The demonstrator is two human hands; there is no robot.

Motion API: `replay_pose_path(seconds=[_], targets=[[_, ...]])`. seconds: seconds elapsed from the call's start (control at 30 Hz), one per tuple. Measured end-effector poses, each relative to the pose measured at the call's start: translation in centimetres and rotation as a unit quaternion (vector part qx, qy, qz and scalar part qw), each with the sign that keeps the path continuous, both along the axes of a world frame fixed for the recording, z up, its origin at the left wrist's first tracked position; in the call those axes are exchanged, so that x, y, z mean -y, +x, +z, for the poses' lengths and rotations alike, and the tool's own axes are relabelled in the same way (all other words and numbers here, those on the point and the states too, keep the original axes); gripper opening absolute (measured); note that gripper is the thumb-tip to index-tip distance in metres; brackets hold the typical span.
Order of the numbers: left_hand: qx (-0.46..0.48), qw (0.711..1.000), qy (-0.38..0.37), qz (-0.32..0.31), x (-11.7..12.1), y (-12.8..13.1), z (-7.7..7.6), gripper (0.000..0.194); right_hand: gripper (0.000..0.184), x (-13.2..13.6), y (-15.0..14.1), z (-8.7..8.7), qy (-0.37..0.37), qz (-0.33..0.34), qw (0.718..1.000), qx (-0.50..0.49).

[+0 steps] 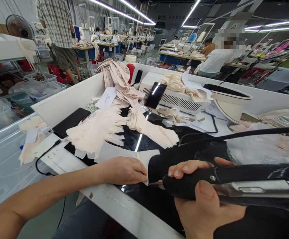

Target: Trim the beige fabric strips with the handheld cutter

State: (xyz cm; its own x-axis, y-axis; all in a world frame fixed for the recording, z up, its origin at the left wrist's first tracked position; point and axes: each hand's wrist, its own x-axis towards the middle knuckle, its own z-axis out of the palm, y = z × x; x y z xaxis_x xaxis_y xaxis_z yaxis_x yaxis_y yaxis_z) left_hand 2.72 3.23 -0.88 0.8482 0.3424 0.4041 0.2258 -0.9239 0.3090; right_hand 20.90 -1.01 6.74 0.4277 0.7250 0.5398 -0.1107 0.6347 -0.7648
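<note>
My left hand (127, 170) is closed, its fingertips pinching the right end of a thin white sheet (124, 153) at the front of a glossy black worktop. My right hand (204, 209) wraps round the tapered front end of a black, rounded tool-like body (249, 173) with a metal lever along its side. A thin, pointed tip juts from its nose towards the sheet, close to my left fingertips. Beyond the sheet lie a fanned stack of pale pink fabric pieces (94, 127) and a second pale stack (156, 131).
A phone (156, 95) leans on a white vented box (176, 96). A dark flat device (71, 122) lies at left. Pink cloth (117, 83), a cream round container (230, 103) and a black cable (259, 132) surround the work area. Other people and sewing tables are further back.
</note>
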Motion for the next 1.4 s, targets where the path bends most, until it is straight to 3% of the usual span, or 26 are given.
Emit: replay_pose_path(seconds=[1.07, 1.4], targets=[[0.023, 1.000, 0.004, -0.011, 0.0, -0.3, -0.5, 0.020, 0.040, 0.0, -0.3, -0.7, 0.008, 0.010, 1.000, 0.008], [0.052, 0.999, -0.012, -0.003, 0.3, -1.2, -0.1, 0.027, 0.041, 1.9, 0.0, -1.3, -0.027, 0.041, 0.999, 0.019]])
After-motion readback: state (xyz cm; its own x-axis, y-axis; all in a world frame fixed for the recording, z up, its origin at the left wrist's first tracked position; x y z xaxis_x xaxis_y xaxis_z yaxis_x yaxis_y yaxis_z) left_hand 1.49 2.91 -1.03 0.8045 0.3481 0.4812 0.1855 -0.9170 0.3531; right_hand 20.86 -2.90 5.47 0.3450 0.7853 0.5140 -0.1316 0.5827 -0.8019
